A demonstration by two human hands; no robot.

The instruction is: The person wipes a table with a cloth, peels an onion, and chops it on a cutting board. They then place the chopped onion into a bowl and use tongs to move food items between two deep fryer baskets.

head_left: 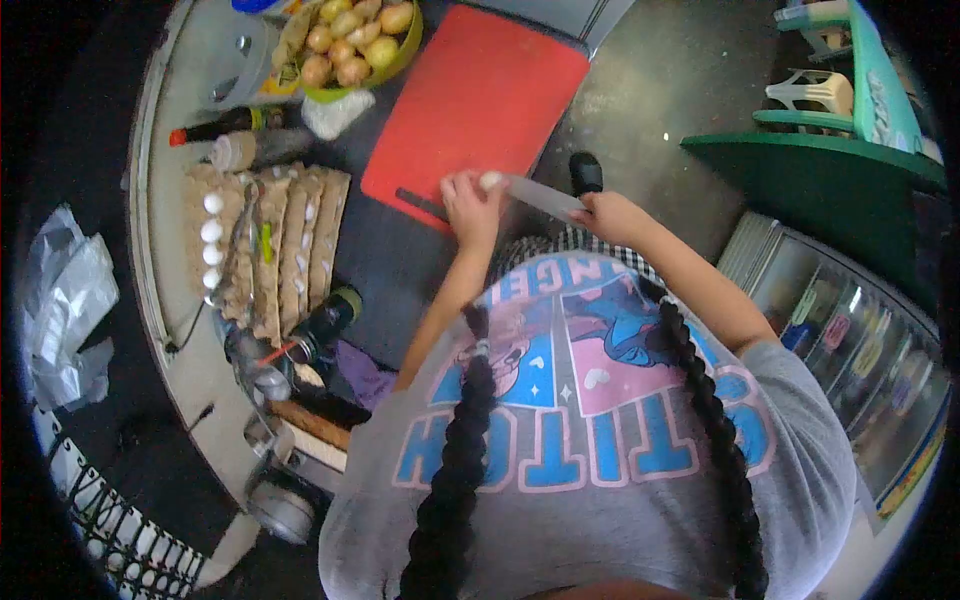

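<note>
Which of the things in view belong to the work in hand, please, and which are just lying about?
In use, it appears:
- knife
- small pale piece, too small to identify
- red cutting board

Seemingly just lying about:
- yellow-green bowl of onions
- white eggs
- red-capped bottle
- purple cloth

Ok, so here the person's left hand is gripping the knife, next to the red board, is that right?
Not quite: the head view shows the knife in the right hand, not the left. The left hand is at the near edge of the board, with a small pale piece at its fingers. The knife is indeed next to the red board.
</note>
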